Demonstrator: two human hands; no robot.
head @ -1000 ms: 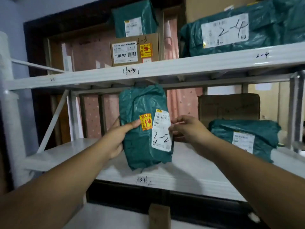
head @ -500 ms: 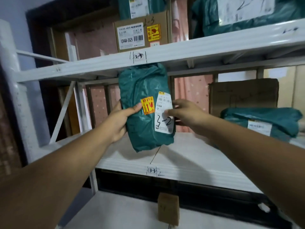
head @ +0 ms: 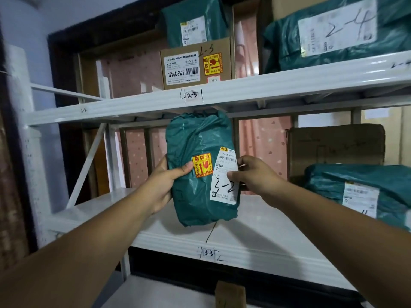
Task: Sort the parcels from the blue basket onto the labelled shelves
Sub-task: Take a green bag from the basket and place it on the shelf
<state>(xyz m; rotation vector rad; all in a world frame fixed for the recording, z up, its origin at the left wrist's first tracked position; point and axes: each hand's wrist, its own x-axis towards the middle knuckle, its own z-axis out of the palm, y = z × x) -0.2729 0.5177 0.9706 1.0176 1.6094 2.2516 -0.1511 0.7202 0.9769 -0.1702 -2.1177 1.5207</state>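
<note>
Both hands hold one green parcel [head: 200, 165] upright above the lower shelf [head: 255, 232], in front of the gap under the upper shelf [head: 266, 90]. The left hand [head: 163, 185] grips its left edge with the thumb across the front, and the right hand [head: 253, 174] pinches its right edge at the white label [head: 224, 176], which has "3-2" handwritten on it. Beside that label is a yellow fragile sticker [head: 202, 164]. The lower shelf's front edge is marked "3-3"; the upper one is marked "2-3" and "2-2". On the upper shelf, a cardboard box [head: 195, 63] reads "12V4A-5525" and "2-3", with a green parcel behind it. Another, at right, is labelled "2-4" [head: 338, 27]. One more green parcel [head: 360, 187] lies on the lower shelf at right.
</note>
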